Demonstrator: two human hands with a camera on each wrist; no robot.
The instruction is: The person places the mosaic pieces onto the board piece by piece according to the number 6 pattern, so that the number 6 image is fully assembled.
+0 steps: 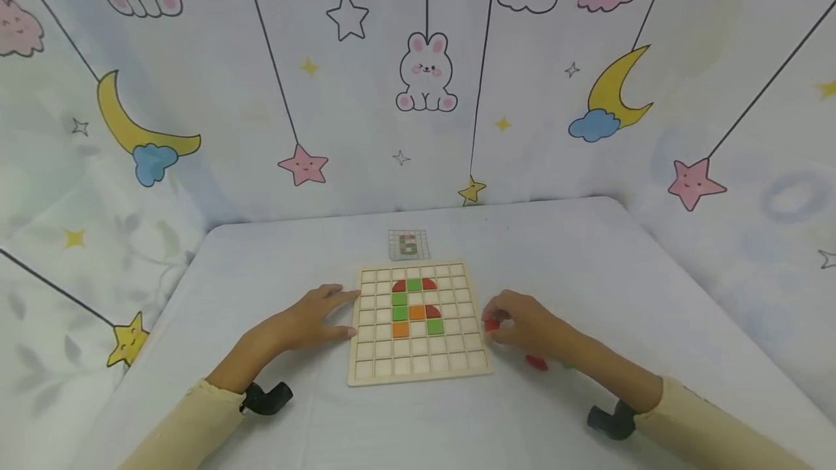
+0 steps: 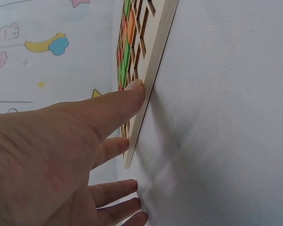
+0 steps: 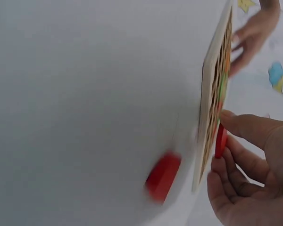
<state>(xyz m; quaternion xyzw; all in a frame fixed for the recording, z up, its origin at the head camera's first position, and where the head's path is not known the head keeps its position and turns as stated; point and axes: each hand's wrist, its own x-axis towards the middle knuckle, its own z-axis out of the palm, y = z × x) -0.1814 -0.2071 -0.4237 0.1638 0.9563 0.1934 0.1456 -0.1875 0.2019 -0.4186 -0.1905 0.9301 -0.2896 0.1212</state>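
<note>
A wooden grid board (image 1: 385,368) lies on the table. Red, green and orange tiles fill some of its squares, including an orange tile (image 1: 400,330) and a green tile (image 1: 435,326). My left hand (image 1: 312,319) touches the board's left edge, thumb and index finger extended; the left wrist view shows the thumb (image 2: 117,104) on the board's rim. At the opposite edge, my right hand (image 1: 527,321) pinches a red tile (image 3: 220,141) between thumb and fingers. A loose red tile (image 1: 537,363) rests on the table beneath the right forearm.
Behind the board lies a small gridded card (image 1: 408,245) with a coloured figure shaped like a 6. A bit of green (image 1: 567,365) shows partly under the right forearm. White cloth covers the table (image 1: 274,260), and a printed curtain (image 1: 366,129) rises behind it.
</note>
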